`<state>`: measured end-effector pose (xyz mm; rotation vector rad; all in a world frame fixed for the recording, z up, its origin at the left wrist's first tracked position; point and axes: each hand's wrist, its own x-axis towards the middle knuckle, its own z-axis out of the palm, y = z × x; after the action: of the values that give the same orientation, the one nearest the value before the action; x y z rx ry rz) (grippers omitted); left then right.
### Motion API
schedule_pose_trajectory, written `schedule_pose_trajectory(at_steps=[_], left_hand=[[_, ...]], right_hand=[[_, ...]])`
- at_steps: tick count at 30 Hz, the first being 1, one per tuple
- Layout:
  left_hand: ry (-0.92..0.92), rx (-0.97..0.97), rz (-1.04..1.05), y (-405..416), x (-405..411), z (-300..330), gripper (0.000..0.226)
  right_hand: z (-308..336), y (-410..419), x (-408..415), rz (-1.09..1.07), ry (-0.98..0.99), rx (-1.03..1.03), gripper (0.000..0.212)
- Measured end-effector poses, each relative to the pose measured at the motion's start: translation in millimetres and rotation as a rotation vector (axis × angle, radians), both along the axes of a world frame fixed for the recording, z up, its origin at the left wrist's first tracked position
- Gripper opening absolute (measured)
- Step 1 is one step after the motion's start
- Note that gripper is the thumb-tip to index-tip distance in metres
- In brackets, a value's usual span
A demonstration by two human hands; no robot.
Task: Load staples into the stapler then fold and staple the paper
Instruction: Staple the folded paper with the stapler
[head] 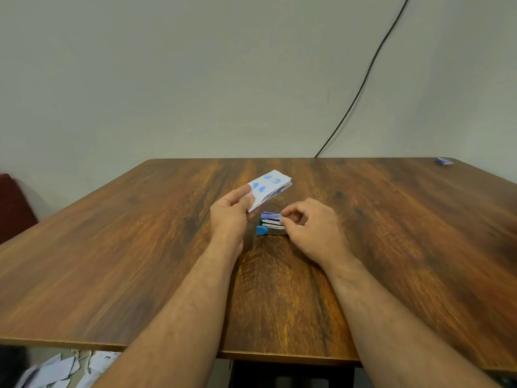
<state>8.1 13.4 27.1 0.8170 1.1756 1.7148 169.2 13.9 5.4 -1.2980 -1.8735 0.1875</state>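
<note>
Head view shows the folded paper (269, 188) held up a little over the middle of the table (140, 247). It is white with blue blobs on it and looks several layers thick. Its long side runs from near-left to far-right, and the free end points away toward the far right. The left hand (230, 211) pinches the near-left end of the paper between thumb and fingers.

Just below and to the right of that pinch lies the stapler (270, 226), blue and silver, flat on the table. Its long side runs left to right, and its blue end points left, toward the left hand. I cannot tell if it is loaded.

The right hand (310, 225) is at the right end of the stapler. Its fingers are curled, with the thumb and first finger tips right at the stapler's top. It looks like a pinch on the stapler, but the picture is too blurry to be sure.

So the right hand is nearer the stapler, and the paper sits just beyond it. I think the next move is to bring one paper end into the stapler's mouth.

A small blue box (444, 161) sits well apart at the far right corner. A black cable (363, 82) hangs down the wall.
</note>
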Motion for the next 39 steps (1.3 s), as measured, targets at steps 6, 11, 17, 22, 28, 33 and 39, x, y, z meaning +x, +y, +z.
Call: schedule_pose_trajectory(at_steps=[6,11,17,22,28,33,39], left_hand=[[0.005,-0.001,-0.029,-1.7,1.6,-0.4,0.021],[0.016,-0.015,-0.021,3.6,1.2,-3.8,0.021],[-0.061,-0.009,-0.035,10.5,-3.7,-8.3,0.028],[-0.106,0.048,-0.110,10.1,-1.1,-8.0,0.033],[-0.046,0.057,-0.101,11.1,-1.8,-11.9,0.038],[0.024,0.087,-0.118,8.6,-0.2,-15.1,0.041],[0.129,0.075,-0.086,13.1,-0.9,-16.6,0.041]], right_hand=[[3.5,-0.7,-6.3,-0.011,-0.333,-0.063,0.049],[4.6,-1.6,-7.1,-0.014,-0.328,-0.087,0.038],[5.5,-4.9,-5.4,0.063,-0.148,-0.122,0.042],[6.6,-4.5,-4.8,0.088,0.037,-0.120,0.031],[5.7,-5.2,-3.6,0.096,0.205,-0.099,0.035],[4.7,-4.9,-5.5,0.075,0.346,-0.149,0.049],[13.6,1.7,-19.3,0.117,0.597,-0.345,0.040]])
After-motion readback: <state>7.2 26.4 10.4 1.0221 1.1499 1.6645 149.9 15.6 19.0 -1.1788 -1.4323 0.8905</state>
